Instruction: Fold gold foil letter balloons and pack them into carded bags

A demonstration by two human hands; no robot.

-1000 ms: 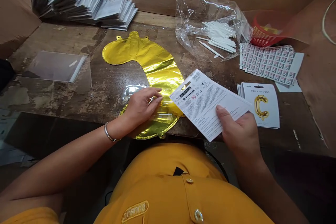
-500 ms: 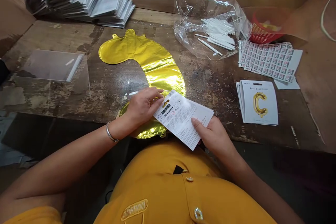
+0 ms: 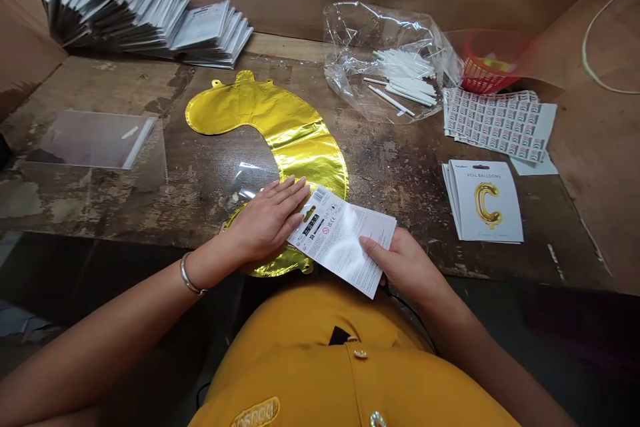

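Between the thumb and fingers of my right hand (image 3: 407, 263) is a white printed packaging card (image 3: 343, 237), tilted, its text side up and a hang hole at its upper left end. My left hand (image 3: 267, 220) lies flat with fingers stretched out, its thumb at the card's left edge. Beneath it are a clear plastic bag (image 3: 245, 177) and a gold C-shaped foil balloon (image 3: 310, 140) spread on the table. The lower part of the balloon is partly hidden by my hand and the card.
Folded white packs (image 3: 125, 7) stand in a row at the back left. Another clear bag (image 3: 90, 140) lies at left. White sticks (image 3: 405, 77) spill from a plastic bag beside a red basket (image 3: 487, 70). Sticker sheets (image 3: 495, 120) and foil balloon cards (image 3: 483, 203) lie at right.
My left hand has gone from curled fingers at the card's end to lying flat with fingers extended. My right hand keeps hold of the card. The whole view has shifted slightly.
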